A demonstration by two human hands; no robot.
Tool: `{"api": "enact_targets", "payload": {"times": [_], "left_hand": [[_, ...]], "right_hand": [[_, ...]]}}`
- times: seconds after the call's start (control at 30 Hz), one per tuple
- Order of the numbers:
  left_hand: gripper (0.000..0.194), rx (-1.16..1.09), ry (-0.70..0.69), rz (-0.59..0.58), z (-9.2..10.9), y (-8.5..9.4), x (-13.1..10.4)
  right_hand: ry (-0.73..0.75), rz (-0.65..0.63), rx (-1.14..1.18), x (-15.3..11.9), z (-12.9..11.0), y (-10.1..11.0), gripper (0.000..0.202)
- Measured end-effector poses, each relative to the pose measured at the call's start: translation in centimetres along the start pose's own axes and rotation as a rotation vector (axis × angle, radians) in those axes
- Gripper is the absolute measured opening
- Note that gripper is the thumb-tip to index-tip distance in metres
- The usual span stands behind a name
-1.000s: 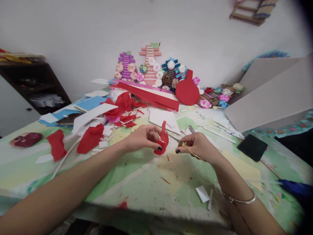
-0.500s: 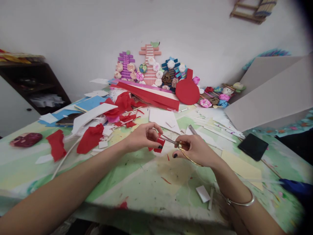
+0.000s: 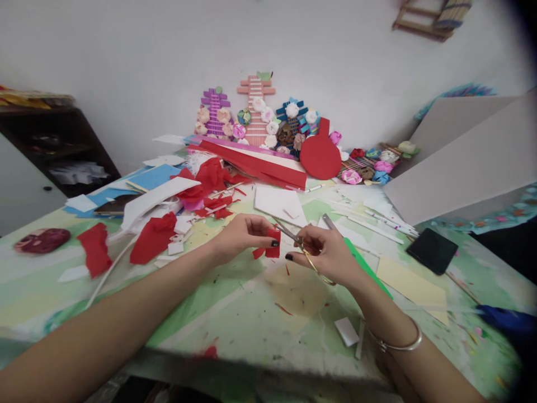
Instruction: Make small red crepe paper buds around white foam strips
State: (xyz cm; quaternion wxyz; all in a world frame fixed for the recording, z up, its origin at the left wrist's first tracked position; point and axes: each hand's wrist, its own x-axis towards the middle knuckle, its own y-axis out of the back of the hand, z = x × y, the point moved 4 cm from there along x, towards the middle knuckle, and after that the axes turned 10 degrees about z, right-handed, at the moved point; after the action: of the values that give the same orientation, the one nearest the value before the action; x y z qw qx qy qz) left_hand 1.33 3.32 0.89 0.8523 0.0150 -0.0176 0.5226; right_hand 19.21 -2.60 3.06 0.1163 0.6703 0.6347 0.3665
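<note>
Between the fingertips of my left hand (image 3: 251,238) is a small piece of red paper (image 3: 273,244), pinched above the table. My right hand (image 3: 321,254) is closed round the gold handles of a pair of scissors (image 3: 288,231). Their blades point left and lie right at the top edge of the red piece; whether they touch it I cannot tell. Red scraps (image 3: 259,253) show just under my left fingers. A green strip (image 3: 367,267) sticks out from behind my right wrist. Thin red slivers (image 3: 284,309) lie on the table below.
Crumpled red paper (image 3: 155,238) and white offcuts lie left. A red round shape with a neck (image 3: 321,157) leans at the back among decorated stick crafts (image 3: 255,112). To the right are a black square (image 3: 432,251), a cream sheet (image 3: 413,285) and a grey board (image 3: 465,151).
My right hand has shifted slightly left, and the scissors' blades have swung upward, off the middle of the red piece. The green strip by my right wrist has come into sight.
</note>
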Motion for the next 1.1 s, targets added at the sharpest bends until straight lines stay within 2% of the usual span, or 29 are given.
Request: {"api": "enact_targets", "payload": {"times": [0.17, 0.3, 0.63, 0.8, 1.1], "left_hand": [[0.015, -0.133, 0.031, 0.025, -0.8, -0.6, 0.0], [0.018, -0.193, 0.044, 0.029, -1.0, -1.0, -0.1], [0.02, -0.236, 0.0, 0.071, -0.1, -1.3, -0.8], [0.021, -0.349, -0.024, 0.041, 0.2, -1.6, -1.1], [0.027, -0.354, 0.007, 0.044, 0.2, -1.8, -1.1]], "right_hand": [[0.051, 0.061, 0.02, -0.5, -0.6, -1.9, 0.016], [0.123, 0.157, -0.042, -0.7, -0.8, -2.3, 0.014], [0.492, 0.491, -0.253, -2.0, -2.6, -2.0, 0.007], [0.613, 0.545, -0.332, -2.6, -3.6, -2.1, 0.008], [0.661, 0.574, -0.392, -2.7, -4.1, -2.2, 0.012]]}}
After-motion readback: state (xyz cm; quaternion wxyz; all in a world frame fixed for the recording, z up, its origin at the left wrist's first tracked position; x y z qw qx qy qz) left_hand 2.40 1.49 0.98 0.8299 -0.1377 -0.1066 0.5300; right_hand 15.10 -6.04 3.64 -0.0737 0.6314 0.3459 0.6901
